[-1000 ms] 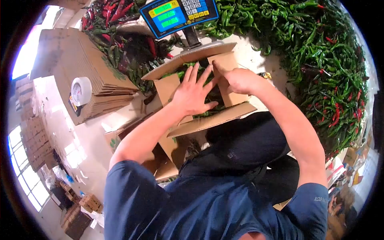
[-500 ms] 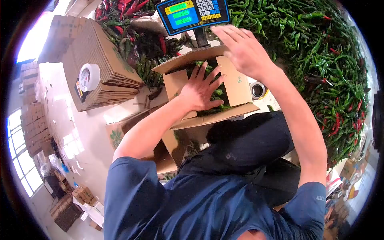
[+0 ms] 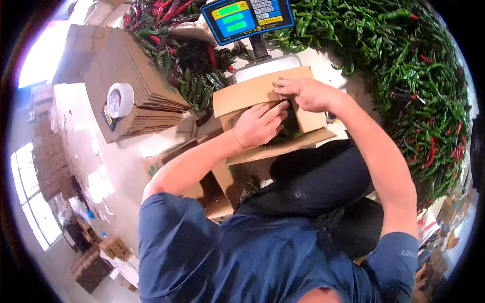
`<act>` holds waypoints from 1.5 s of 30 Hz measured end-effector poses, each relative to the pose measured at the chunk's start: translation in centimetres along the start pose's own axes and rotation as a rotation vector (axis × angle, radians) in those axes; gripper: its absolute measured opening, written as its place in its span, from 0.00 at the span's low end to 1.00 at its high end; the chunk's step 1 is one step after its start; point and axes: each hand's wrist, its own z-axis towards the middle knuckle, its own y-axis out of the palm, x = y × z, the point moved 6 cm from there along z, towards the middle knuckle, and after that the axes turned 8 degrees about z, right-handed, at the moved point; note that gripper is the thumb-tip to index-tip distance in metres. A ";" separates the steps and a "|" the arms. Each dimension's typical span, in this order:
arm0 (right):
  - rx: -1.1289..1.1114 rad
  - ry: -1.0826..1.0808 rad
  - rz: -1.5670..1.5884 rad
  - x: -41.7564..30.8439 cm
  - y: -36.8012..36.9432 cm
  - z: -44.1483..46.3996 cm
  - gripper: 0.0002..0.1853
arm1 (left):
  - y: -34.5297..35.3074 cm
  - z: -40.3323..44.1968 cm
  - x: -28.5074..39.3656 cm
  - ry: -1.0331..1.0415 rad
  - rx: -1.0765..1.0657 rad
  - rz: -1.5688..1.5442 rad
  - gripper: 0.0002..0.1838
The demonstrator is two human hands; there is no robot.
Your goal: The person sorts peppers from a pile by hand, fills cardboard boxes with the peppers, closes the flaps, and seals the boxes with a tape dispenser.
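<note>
A cardboard box (image 3: 244, 98) stands in front of me with its near and far flaps raised. Dark green peppers (image 3: 289, 126) show in its narrow, shadowed opening. My left hand (image 3: 260, 124) is over the opening, its fingers bent and close together against the inner edge near the far flap. My right hand (image 3: 309, 94) grips the far flap at its right part, fingertips curled on the cardboard. Behind the box is the pale plate (image 3: 268, 68) of a scale, whose blue-framed display (image 3: 247, 19) is lit.
Flat cardboard boxes (image 3: 136, 76) are stacked at left, with a white tape roll (image 3: 120, 99) on them. A large heap of green peppers (image 3: 389, 65) covers the right side; red peppers (image 3: 169, 10) lie at the back left. Another opened box (image 3: 214, 194) is by my legs.
The box has come nearer me, uncovering the scale plate. My left hand went from spread on the peppers to bent fingers at the edge; my right hand came down onto the far flap.
</note>
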 end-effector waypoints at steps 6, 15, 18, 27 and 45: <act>0.108 -0.073 -0.244 0.0 1.6 -0.6 0.33 | -2.5 0.4 -3.3 -0.192 -0.249 0.058 0.39; 0.043 0.042 -0.506 -8.3 3.3 -5.6 0.52 | 0.6 -1.2 -3.7 -0.216 -0.340 0.122 0.52; 0.074 0.084 -0.575 -7.1 6.8 -6.4 0.55 | 1.0 -1.3 -3.2 -0.199 -0.390 0.134 0.54; 0.309 0.065 -0.609 -6.3 4.4 -4.2 0.52 | 1.4 -1.1 -2.9 -0.120 -0.476 0.245 0.51; 0.787 0.187 -0.554 1.6 3.2 -2.0 0.31 | -0.7 -9.2 -5.3 -0.909 0.179 -0.167 0.34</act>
